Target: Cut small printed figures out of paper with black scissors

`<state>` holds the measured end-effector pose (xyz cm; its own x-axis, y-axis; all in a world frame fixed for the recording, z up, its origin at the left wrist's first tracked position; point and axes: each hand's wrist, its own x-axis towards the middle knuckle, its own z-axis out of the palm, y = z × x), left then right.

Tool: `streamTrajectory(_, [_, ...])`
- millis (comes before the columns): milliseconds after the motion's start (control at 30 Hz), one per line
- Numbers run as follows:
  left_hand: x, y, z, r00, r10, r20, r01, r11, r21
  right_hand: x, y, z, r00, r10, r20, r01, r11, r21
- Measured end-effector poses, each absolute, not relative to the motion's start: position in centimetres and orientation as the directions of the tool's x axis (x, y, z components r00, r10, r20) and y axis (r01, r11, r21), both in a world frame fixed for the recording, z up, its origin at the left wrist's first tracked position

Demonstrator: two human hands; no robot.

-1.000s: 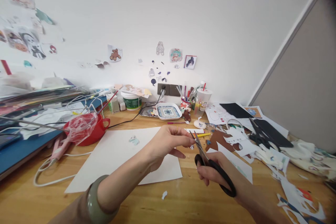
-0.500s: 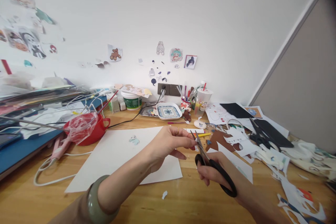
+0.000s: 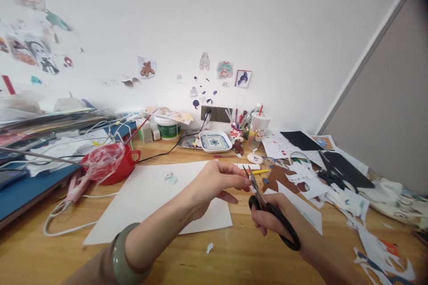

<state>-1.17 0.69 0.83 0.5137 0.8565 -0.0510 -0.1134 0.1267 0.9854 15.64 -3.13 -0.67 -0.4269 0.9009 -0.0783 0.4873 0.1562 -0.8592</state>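
Between the thumb and fingertips of my left hand is a small piece of paper, mostly hidden by the fingers and blades. My right hand grips black-handled scissors by their loops, with the blades slightly apart and pointing up beside my left fingertips. Under my left forearm lies a large white sheet, and a small pale blue cutout rests on it. A little white scrap lies on the wooden table near the front.
At the left stands a red pot with plastic film in it, beside white cables. A square patterned dish and a lidded cup stand at the back. Brown paper, more scissors and paper offcuts lie at the right.
The small paper at my left fingertips has turned slightly and shows a little more beside the blades. Both hands have otherwise hardly moved.
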Motion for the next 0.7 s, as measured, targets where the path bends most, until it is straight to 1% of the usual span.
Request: streamTrajectory(700, [-1.36,0.47,1.81,0.495,0.865,-0.086,-0.106,0.158,0.982,15.81,-2.95,-0.84,-0.389,0.918,-0.079,0.513,0.145,-0.846])
